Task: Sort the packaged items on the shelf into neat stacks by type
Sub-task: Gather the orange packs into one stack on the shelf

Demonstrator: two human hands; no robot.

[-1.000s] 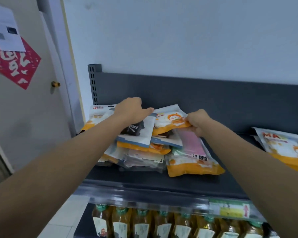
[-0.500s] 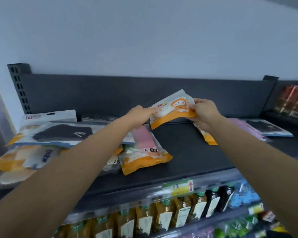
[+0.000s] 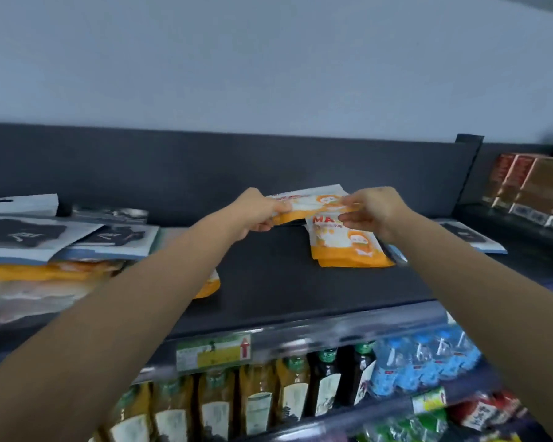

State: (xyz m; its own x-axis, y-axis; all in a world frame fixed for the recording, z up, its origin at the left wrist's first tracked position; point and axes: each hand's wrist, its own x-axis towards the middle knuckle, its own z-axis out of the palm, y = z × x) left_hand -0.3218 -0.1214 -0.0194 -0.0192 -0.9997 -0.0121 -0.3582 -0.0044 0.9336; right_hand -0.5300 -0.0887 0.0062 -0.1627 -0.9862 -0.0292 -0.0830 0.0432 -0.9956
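An orange-and-white packet (image 3: 313,204) is held flat between both hands, a little above the dark shelf (image 3: 268,282). My left hand (image 3: 256,212) grips its left end and my right hand (image 3: 372,210) grips its right end. Just below and in front of it lies a small stack of matching orange-and-white packets (image 3: 348,247). At the left sits a mixed heap: white-and-blue packs with black contents (image 3: 45,237) on top of orange packets (image 3: 45,272). Another orange packet (image 3: 209,287) peeks out from under my left forearm.
A white-and-blue pack (image 3: 470,234) lies at the shelf's right end, behind my right arm. Brown boxes (image 3: 537,189) fill the neighbouring shelf on the right. Below are bottles of yellow drink (image 3: 256,400) and blue-capped water bottles (image 3: 428,362). A dark back panel (image 3: 205,167) closes the shelf.
Both hands lifted the orange-and-white packet off the left heap and carried it right, to just above the orange stack. The view has swung right with them.
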